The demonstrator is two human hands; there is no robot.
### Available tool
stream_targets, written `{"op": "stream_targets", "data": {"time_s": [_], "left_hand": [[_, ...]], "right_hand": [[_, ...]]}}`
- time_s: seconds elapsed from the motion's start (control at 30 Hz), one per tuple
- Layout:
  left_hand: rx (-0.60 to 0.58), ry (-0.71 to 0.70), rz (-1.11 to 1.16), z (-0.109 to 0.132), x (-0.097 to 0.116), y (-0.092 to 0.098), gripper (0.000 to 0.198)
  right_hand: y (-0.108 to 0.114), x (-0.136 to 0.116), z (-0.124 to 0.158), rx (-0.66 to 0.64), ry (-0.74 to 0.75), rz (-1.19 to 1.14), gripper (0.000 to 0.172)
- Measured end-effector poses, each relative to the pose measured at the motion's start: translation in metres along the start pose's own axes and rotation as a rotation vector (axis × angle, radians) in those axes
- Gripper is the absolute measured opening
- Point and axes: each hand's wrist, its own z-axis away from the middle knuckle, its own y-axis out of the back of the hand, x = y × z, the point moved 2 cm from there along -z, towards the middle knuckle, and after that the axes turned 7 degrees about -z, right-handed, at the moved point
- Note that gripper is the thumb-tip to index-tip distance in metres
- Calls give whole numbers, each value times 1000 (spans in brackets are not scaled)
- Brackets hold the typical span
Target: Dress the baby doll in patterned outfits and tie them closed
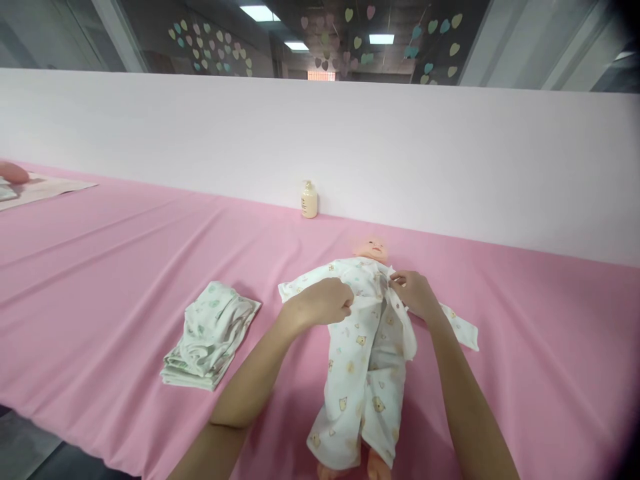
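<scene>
A baby doll (374, 249) lies on its back, head toward the wall and feet toward me. It wears a white baby romper (350, 373) with small bear prints, its sleeves spread to both sides. The romper's front is partly open on the right, where a loose flap with snaps (400, 310) hangs down. My left hand (327, 301) is closed over the chest and seems to grip the front cloth; its fingertips are partly hidden. With fingers pinched, my right hand (414, 292) holds the flap's edge near the neckline.
A folded stack of white printed baby clothes (210, 337) lies left of the doll. Against the white wall (200, 133) stands a cream pump bottle (309, 200). Pink sheeting (125, 267) with creases covers the table. At far left, part of another doll (13, 173) rests on a pale cloth.
</scene>
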Motion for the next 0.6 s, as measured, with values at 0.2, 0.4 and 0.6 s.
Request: {"op": "stream_targets", "data": {"time_s": [0.2, 0.4, 0.6], "left_hand": [[-205, -227, -12, 2, 25, -7, 22], [-139, -213, 26, 0, 18, 1, 26], [388, -30, 36, -42, -14, -2, 33]], "right_hand": [[-5, 1, -7, 226, 58, -425, 27], [-6, -17, 10, -243, 23, -649, 29], [-4, -6, -12, 185, 71, -260, 27]]}}
